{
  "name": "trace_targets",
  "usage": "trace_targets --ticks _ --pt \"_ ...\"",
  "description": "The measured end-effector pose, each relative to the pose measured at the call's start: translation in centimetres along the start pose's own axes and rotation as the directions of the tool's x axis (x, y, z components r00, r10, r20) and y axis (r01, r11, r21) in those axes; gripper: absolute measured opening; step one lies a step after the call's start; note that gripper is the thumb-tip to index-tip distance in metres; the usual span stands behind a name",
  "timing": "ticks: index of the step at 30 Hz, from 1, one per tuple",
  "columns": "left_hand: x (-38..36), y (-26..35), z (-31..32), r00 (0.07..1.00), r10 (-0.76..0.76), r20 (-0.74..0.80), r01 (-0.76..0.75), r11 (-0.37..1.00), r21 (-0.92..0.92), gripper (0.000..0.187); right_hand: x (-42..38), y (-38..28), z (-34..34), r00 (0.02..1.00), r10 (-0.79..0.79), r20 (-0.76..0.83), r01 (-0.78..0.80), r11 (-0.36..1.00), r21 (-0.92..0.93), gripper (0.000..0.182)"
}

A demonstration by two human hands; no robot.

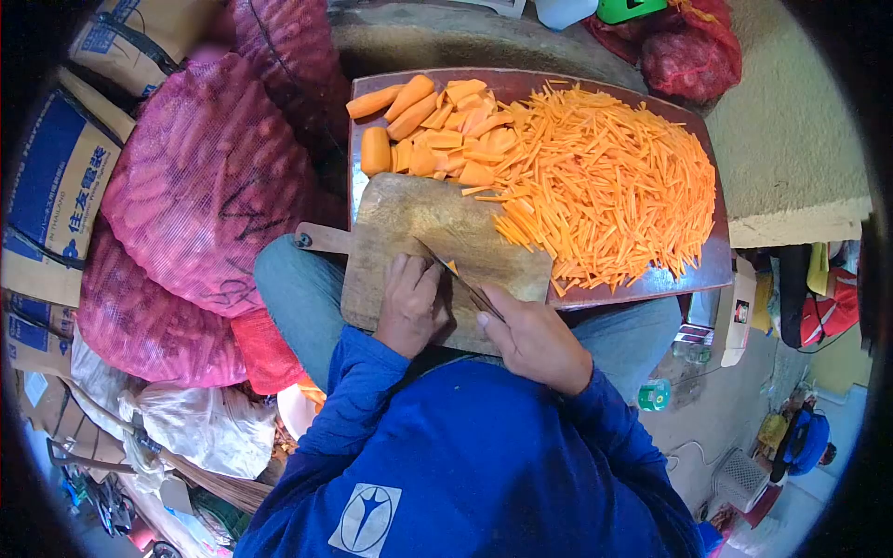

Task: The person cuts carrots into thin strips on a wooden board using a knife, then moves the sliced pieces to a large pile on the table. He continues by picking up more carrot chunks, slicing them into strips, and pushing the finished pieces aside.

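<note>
My right hand (539, 339) grips a knife (456, 274) by its handle, the blade slanting across the wooden cutting board (437, 209). My left hand (409, 302) rests on the board left of the blade, its fingers curled down; whatever they hold is hidden beneath them. A small bit of orange carrot shows at the blade. Behind the board, a dark red tabletop (712, 260) bears a large heap of carrot sticks (614, 186). Carrot slices (456, 139) and several larger carrot pieces (411, 104) lie at its back left.
Pink mesh sacks (214, 186) crowd the left side, beside cardboard boxes (56, 177). A white plastic sack (209, 428) lies below them. At the back right sits a red net bag (693, 60). A green-labelled container (653, 394) stands on the floor at right.
</note>
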State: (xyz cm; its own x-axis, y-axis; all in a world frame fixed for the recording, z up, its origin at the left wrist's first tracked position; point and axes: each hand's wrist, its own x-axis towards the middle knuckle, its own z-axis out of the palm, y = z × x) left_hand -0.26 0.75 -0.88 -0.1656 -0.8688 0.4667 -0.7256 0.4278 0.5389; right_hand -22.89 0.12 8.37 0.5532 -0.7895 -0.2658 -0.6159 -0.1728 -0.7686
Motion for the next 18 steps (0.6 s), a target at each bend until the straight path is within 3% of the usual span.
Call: trace_targets --ticks 3,9,12,15,18 --pt "0.2 0.0 -0.3 1.0 -0.005 0.024 0.005 1.0 0.006 0.037 -0.6 0.2 0.1 0.994 -0.082 -0.068 0.085 0.995 0.046 0.042" --pt "-0.4 -0.5 0.3 1.0 -0.012 -0.005 0.012 1.0 -0.019 0.035 0.1 0.2 0.4 1.0 -0.013 -0.028 0.013 1.0 0.013 0.041" --pt "0.0 -0.4 0.0 1.0 -0.014 -0.016 0.013 0.999 -0.044 0.037 0.0 0.1 0.0 0.993 -0.078 -0.088 0.081 0.996 0.028 0.043" --pt "-0.1 -0.4 0.4 0.991 -0.07 -0.111 0.06 0.994 -0.092 0.024 -1.0 -0.7 -1.6 0.998 0.036 -0.055 -0.028 0.988 0.154 0.043" --pt "0.6 0.1 -0.2 0.971 -0.168 -0.172 0.141 0.977 -0.157 0.017 -1.6 0.6 -0.8 0.996 -0.04 -0.08 0.047 0.996 0.079 0.044"
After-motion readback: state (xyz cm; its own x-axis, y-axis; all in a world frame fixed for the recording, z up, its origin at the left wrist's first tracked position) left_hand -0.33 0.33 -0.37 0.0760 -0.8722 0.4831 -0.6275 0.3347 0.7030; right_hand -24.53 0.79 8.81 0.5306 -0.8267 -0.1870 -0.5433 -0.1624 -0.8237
